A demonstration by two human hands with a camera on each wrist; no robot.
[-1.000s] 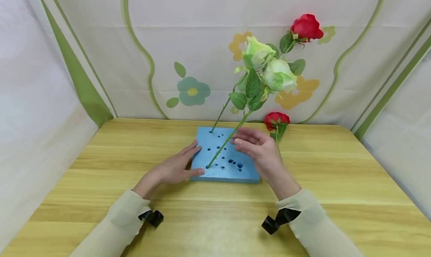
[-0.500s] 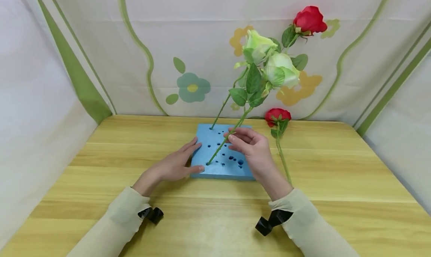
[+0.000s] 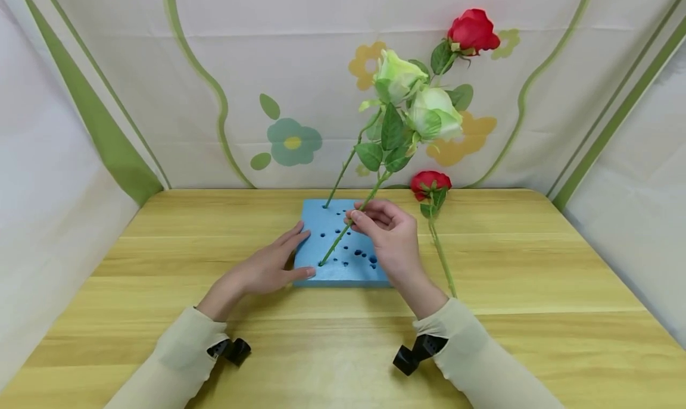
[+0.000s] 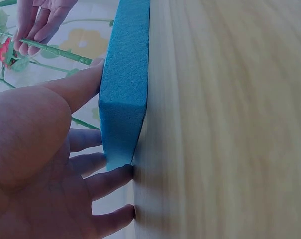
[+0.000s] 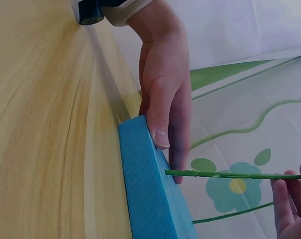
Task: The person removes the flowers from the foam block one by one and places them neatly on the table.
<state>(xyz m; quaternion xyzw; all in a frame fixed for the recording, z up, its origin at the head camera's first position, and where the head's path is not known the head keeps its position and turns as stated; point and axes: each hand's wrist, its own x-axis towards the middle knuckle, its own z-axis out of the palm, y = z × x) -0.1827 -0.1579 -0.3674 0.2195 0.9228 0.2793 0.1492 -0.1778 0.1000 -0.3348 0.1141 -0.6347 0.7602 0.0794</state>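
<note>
A light blue block (image 3: 343, 273) with several holes lies on the table. My left hand (image 3: 262, 269) rests at its left side, thumb on top, fingers extended along the edge; in the left wrist view the hand (image 4: 41, 154) touches block (image 4: 123, 79) and tabletop. With thumb and fingertips, my right hand (image 3: 393, 236) pinches a green stem (image 3: 332, 247) that slants up from the front-left hole. The stem leads to pale green-white roses (image 3: 433, 114) (image 3: 398, 78). Another stem (image 3: 343, 171) stands in a back-left hole. In the right wrist view the gripped stem (image 5: 240, 175) enters the block (image 5: 145, 174).
A red rose (image 3: 474, 31) is up at the right, its stem partly hidden by the pale roses. A second red rose (image 3: 431, 184) is right of the block, its stem (image 3: 442, 257) running toward my right sleeve. Patterned cloth (image 3: 241, 58) hangs behind the table (image 3: 536, 260).
My right hand has moved left to the front stem, and its fingers have closed on it. My left hand stays by the block. The head view has shifted slightly.
</note>
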